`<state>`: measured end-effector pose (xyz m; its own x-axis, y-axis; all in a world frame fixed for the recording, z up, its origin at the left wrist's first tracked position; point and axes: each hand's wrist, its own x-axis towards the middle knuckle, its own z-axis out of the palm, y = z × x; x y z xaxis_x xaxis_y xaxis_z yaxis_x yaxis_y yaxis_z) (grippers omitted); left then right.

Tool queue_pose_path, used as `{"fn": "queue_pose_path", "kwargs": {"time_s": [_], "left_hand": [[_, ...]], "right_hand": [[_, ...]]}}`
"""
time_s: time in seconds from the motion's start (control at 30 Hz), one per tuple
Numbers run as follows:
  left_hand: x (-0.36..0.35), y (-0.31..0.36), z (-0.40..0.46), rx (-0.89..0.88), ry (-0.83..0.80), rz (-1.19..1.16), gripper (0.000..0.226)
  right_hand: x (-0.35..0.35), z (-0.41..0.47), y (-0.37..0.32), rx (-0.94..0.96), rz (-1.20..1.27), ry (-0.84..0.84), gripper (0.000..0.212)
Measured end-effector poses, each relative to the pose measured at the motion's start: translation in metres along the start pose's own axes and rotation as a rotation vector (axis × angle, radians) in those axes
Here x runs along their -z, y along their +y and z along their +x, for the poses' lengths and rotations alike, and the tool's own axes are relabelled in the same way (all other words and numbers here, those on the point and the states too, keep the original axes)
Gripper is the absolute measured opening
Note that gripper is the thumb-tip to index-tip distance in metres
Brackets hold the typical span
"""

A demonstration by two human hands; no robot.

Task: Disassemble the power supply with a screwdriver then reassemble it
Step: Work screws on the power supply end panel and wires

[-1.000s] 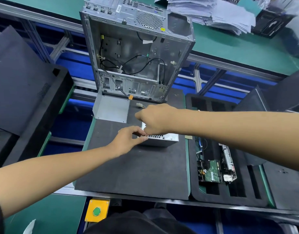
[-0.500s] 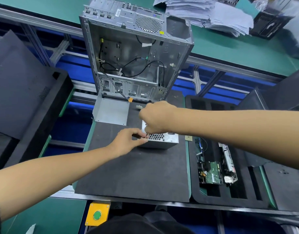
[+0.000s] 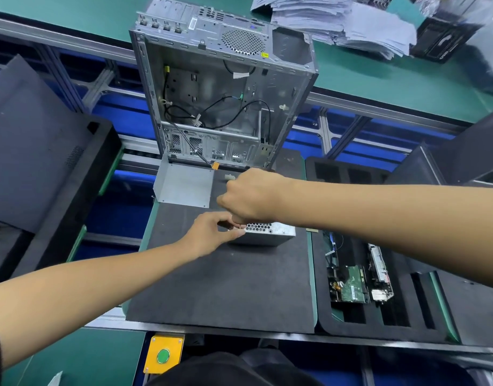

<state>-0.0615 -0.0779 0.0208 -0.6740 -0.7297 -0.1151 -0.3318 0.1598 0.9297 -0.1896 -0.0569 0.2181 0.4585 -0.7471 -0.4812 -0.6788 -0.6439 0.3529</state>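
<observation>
The power supply (image 3: 267, 232) lies on the dark mat (image 3: 225, 288) before the open computer case (image 3: 223, 93), my left hand (image 3: 209, 235) pinching its near corner, my right hand (image 3: 250, 197) fisted above, grasp hidden.

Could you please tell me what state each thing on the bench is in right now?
power supply: lying on the dark mat, partly hidden by both hands.
left hand: fingers pinching at its near-left corner.
right hand: curled into a fist above it; any tool is hidden.
computer case: upright, side open, loose cables inside.
metal plate: detached, lying flat.
circuit boards: sitting in the foam tray.
</observation>
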Motion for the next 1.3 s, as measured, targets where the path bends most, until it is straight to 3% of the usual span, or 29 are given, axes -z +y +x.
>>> {"fn": "queue_pose_path", "kwargs": {"time_s": [0.13, 0.3, 0.37, 0.57, 0.67, 0.77, 0.9, 0.97, 1.17, 1.3], "left_hand": [[0.001, 0.001, 0.001, 0.006, -0.019, 0.012, 0.011], [0.001, 0.002, 0.000, 0.003, 0.004, -0.015, 0.015], [0.001, 0.004, 0.000, 0.004, 0.020, 0.001, 0.017], [0.000, 0.005, 0.000, 0.011, 0.026, 0.061, 0.015], [0.001, 0.006, -0.001, 0.008, 0.031, 0.046, 0.016], [0.001, 0.007, -0.001, 0.012, 0.010, 0.033, 0.014], [0.002, 0.008, -0.002, 0.021, 0.022, -0.021, 0.011], [0.002, 0.010, -0.002, 0.031, 0.014, 0.000, 0.009], [0.002, 0.011, -0.004, 0.011, 0.029, 0.027, 0.008], [0.002, 0.011, -0.005, 0.016, 0.013, 0.026, 0.013]], "right_hand": [[-0.001, -0.002, 0.005, 0.038, -0.189, 0.083, 0.020], [0.000, -0.003, 0.016, 0.365, -0.304, 0.143, 0.027], [-0.002, -0.004, 0.013, 0.337, -0.299, 0.154, 0.025], [-0.006, -0.003, -0.003, -0.004, -0.028, 0.045, 0.015], [-0.005, 0.001, -0.008, -0.111, -0.013, -0.012, 0.019], [-0.004, 0.000, -0.001, -0.056, -0.146, 0.080, 0.032], [0.000, 0.000, 0.011, 0.255, -0.220, 0.149, 0.023], [0.002, -0.001, 0.014, 0.306, -0.236, 0.143, 0.024], [-0.009, 0.000, 0.007, -0.004, 0.042, 0.029, 0.014], [-0.008, 0.003, 0.001, -0.069, 0.050, 0.011, 0.025]]}}
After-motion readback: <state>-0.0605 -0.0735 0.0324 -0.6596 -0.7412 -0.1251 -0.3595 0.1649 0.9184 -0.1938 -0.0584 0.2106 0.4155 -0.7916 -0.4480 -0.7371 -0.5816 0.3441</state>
